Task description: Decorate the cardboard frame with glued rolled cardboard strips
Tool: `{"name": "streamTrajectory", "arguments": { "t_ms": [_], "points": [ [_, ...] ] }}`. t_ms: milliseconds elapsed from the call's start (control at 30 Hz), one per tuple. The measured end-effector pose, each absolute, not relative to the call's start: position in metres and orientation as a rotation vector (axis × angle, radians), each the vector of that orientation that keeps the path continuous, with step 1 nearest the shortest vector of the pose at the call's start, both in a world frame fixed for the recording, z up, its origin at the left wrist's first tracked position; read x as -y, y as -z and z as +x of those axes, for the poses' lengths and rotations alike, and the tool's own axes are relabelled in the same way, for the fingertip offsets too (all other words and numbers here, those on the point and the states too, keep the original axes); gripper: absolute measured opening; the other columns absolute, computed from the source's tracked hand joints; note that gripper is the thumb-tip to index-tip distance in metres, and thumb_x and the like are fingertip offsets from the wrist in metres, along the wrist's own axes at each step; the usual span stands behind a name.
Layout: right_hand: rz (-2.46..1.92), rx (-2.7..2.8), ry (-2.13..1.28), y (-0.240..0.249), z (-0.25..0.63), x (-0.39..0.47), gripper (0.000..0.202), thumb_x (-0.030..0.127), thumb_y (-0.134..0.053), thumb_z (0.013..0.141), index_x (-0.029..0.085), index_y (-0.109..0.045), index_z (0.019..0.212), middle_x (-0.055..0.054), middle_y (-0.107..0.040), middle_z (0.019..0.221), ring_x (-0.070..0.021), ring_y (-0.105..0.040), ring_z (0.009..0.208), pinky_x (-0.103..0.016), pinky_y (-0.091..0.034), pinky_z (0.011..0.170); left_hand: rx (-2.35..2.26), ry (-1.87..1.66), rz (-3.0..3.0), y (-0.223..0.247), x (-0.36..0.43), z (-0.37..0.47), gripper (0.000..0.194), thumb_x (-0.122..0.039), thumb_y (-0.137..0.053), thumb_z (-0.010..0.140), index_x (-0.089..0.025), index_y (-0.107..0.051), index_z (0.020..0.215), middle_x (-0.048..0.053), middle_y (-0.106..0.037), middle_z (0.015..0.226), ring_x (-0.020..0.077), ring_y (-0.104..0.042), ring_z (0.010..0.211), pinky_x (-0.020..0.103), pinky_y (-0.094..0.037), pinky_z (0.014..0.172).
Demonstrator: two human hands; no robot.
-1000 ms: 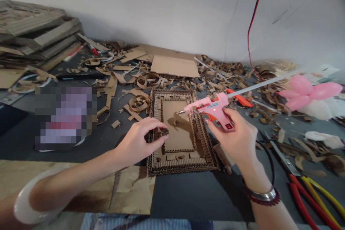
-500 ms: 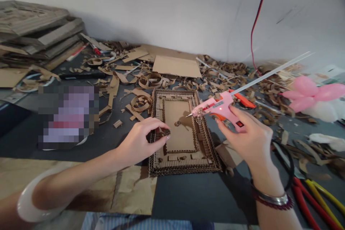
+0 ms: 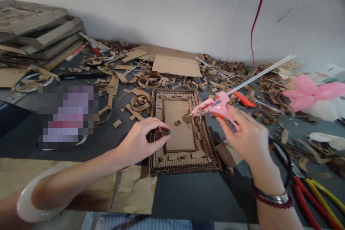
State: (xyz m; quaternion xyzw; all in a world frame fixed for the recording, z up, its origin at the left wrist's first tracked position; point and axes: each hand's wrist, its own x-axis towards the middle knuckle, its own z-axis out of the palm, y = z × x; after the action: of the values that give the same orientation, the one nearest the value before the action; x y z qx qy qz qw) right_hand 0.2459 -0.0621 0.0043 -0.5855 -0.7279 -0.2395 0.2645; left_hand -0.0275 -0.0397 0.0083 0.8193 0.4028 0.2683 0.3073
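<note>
Between thumb and fingertips, my left hand pinches a small rolled cardboard coil over the left side of a cardboard frame. The frame lies flat, with layered corrugated borders and a plain inner panel. Another small coil rests on that panel. My right hand grips a pink glue gun by its handle, and a long clear glue stick sticks out of its back. The gun's metal tip points left, above the right part of the inner panel.
Cardboard strips and curls cover the back of the dark table. Stacked cardboard pieces stand at the back left, near a blurred purple item. At right are pink balloons, red-handled pliers and an orange cutter.
The glue gun has tilted slightly in my right hand, its glue stick's rear end moving left and down. My left hand has hardly moved.
</note>
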Motion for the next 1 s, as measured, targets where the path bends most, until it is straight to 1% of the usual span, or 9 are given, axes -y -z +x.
{"name": "streamTrajectory", "arguments": {
  "t_ms": [233,367,500,833,1000],
  "points": [
    [-1.72,1.945,0.709,-0.0041,0.2442,0.0624,0.031,0.029,-0.05,0.084,0.013,-0.058,0.109,-0.012,-0.067,0.095,-0.0214,-0.065,0.074,-0.027,-0.047,0.054,-1.067,-0.705,2.171,-0.0093,0.0396,-0.0265,0.014,-0.022,-0.056,0.078,-0.016,-0.062,0.089,0.005,-0.066,0.085,0.015,-0.06,0.075,0.026,-0.049,0.068],
    [-1.729,1.951,0.708,-0.0046,0.244,0.0627,0.031,0.03,-0.049,0.085,0.012,-0.059,0.108,-0.012,-0.067,0.096,-0.0204,-0.065,0.07,-0.027,-0.043,0.049,-1.063,-0.689,2.159,-0.0086,0.0402,-0.0266,0.015,-0.023,-0.055,0.079,-0.016,-0.062,0.09,0.005,-0.066,0.086,0.015,-0.06,0.076,0.025,-0.049,0.069],
    [-1.723,1.958,0.72,-0.0044,0.2449,0.0636,0.03,0.029,-0.048,0.086,0.013,-0.059,0.108,-0.011,-0.068,0.096,-0.0195,-0.065,0.068,-0.026,-0.04,0.048,-1.061,-0.686,2.156,-0.0086,0.0398,-0.0268,0.015,-0.024,-0.055,0.079,-0.016,-0.062,0.09,0.005,-0.066,0.087,0.0154,-0.06,0.078,0.025,-0.049,0.07],
    [-1.746,1.958,0.719,-0.0052,0.2442,0.0634,0.03,0.031,-0.047,0.086,0.013,-0.061,0.105,-0.011,-0.068,0.093,-0.0197,-0.064,0.066,-0.026,-0.04,0.046,-1.058,-0.686,2.156,-0.0089,0.0389,-0.0264,0.015,-0.024,-0.055,0.079,-0.016,-0.062,0.09,0.005,-0.065,0.087,0.015,-0.059,0.077,0.025,-0.048,0.07],
    [-1.756,1.948,0.696,-0.0047,0.2451,0.0641,0.03,0.03,-0.048,0.085,0.015,-0.06,0.107,-0.011,-0.068,0.093,-0.0201,-0.065,0.068,-0.026,-0.044,0.05,-1.062,-0.684,2.154,-0.0092,0.039,-0.0272,0.014,-0.024,-0.055,0.079,-0.016,-0.062,0.089,0.005,-0.066,0.087,0.0154,-0.06,0.077,0.026,-0.049,0.07]
  ]
}}
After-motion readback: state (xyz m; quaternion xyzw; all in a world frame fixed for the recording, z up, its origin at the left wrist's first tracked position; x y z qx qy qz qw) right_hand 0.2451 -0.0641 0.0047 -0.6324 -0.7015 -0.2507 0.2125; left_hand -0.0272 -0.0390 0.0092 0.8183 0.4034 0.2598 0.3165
